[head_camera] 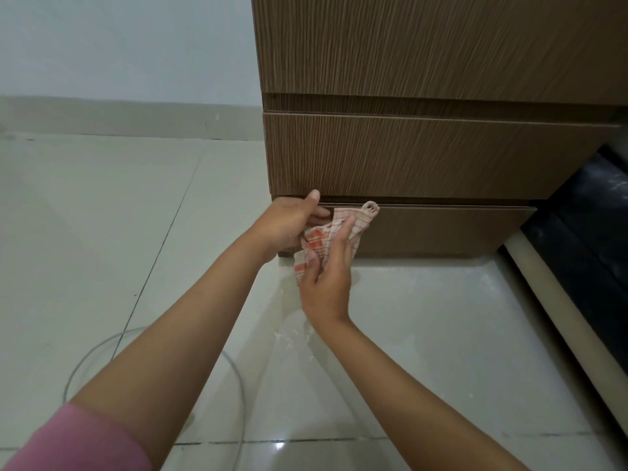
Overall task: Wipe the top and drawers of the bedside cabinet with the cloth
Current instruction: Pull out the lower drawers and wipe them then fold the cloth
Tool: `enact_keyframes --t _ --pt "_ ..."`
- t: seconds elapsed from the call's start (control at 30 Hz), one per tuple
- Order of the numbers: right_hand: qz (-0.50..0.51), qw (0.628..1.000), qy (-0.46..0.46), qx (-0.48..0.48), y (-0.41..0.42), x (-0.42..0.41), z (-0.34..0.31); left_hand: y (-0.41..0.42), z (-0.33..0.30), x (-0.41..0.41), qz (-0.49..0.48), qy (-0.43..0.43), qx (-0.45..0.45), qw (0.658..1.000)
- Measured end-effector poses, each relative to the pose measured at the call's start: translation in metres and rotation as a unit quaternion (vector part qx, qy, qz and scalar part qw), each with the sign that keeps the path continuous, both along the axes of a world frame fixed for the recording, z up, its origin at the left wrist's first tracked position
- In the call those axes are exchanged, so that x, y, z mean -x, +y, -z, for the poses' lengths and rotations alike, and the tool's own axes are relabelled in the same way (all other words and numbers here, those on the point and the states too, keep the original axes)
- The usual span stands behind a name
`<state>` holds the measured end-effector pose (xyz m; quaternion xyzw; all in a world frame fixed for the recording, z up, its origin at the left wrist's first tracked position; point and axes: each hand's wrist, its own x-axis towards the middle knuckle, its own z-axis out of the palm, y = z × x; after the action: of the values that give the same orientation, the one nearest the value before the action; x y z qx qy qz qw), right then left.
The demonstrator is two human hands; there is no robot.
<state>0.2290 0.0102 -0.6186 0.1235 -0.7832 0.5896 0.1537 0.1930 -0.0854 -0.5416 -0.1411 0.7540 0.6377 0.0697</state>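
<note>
Bedside cabinet (424, 147) is seen from low down, filling the frame from 12 to 3 o'clock; wood-grain fronts, no handles visible. The bottom drawer (441, 229) stands slightly proud of the one above.

Cloth (326, 239), checked white and orange, is bunched against the drawer's left end, one corner poking up at the top edge. It is judged light, limp and easily crumpled; best gathered into a firm pad under the palm.

Right hand (328, 270) is closed around the cloth from below. Left hand (292, 222), at 9 o'clock of the cloth, is hooked on the drawer's top lip, thumb up, fingertips also touching the cloth. The hands are together.

Drawer is judged rigid and free-sliding; the top lip is the likely hold. A cable (238, 385) lies on the tiled floor (102, 232) at 7 o'clock.
</note>
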Motion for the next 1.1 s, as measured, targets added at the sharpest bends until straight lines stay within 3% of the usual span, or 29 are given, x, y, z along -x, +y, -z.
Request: enact_keyframes --t 0.1,0.27,0.4,0.73,1.1 --pt "-0.041 0.998 -0.045 0.014 -0.004 -0.009 -0.009 -0.005 0.003 0.001 0.02 -0.048 0.016 0.999" --pt "-0.106 0.988 -0.108 0.037 -0.002 -0.015 -0.019 -0.014 0.002 -0.005 0.002 -0.058 -0.015 0.998" --pt "-0.079 0.992 -0.096 0.012 -0.008 -0.015 -0.02 -0.016 -0.004 -0.009 0.003 -0.026 -0.028 0.999" --pt "-0.123 0.989 -0.085 -0.016 -0.011 -0.019 -0.024 -0.019 -0.015 -0.02 -0.007 0.091 -0.015 0.996" --pt "-0.111 0.987 -0.095 0.064 -0.015 -0.017 -0.03 -0.021 -0.012 -0.026 -0.038 0.137 -0.044 0.989"
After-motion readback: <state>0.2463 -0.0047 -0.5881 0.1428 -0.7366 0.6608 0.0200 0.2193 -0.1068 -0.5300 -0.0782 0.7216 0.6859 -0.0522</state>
